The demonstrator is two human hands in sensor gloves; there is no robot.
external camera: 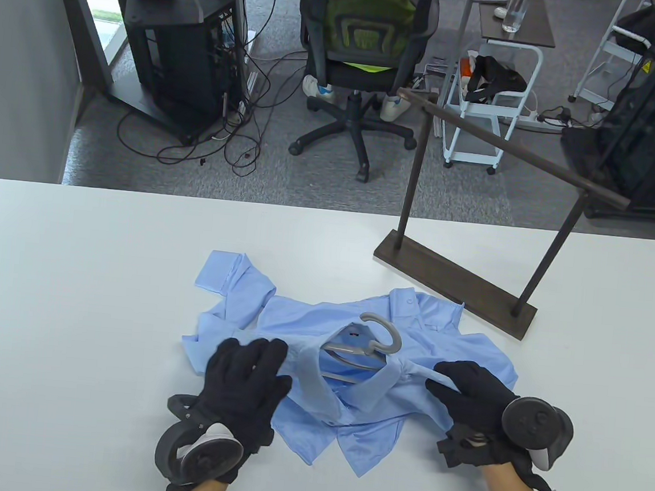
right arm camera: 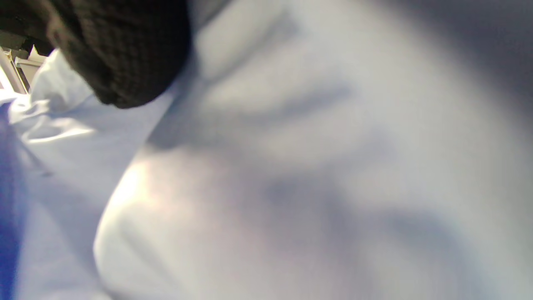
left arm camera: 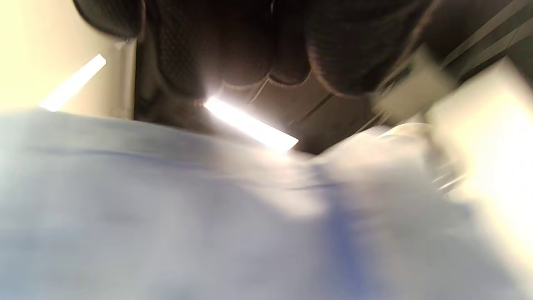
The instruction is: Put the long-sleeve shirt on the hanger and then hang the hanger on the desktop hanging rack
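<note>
A light blue long-sleeve shirt (external camera: 298,323) lies crumpled on the white table (external camera: 71,292). A grey hanger (external camera: 373,347) sits in its open collar, hook pointing away from me. My left hand (external camera: 254,365) lies flat on the shirt's left shoulder with the fingers spread. My right hand (external camera: 458,386) rests on the right shoulder and pinches a fold of cloth near the collar. The dark desktop rack (external camera: 513,153) stands at the back right with a bare bar. Both wrist views are filled with blurred blue shirt cloth (left arm camera: 208,229) (right arm camera: 312,166) under dark gloved fingers (left arm camera: 233,46) (right arm camera: 116,54).
The rack's flat base (external camera: 452,288) lies just behind the shirt's right side. Beyond the table's far edge stand an office chair (external camera: 366,60), a black computer cart (external camera: 174,37) with trailing cables, and a white trolley (external camera: 489,99).
</note>
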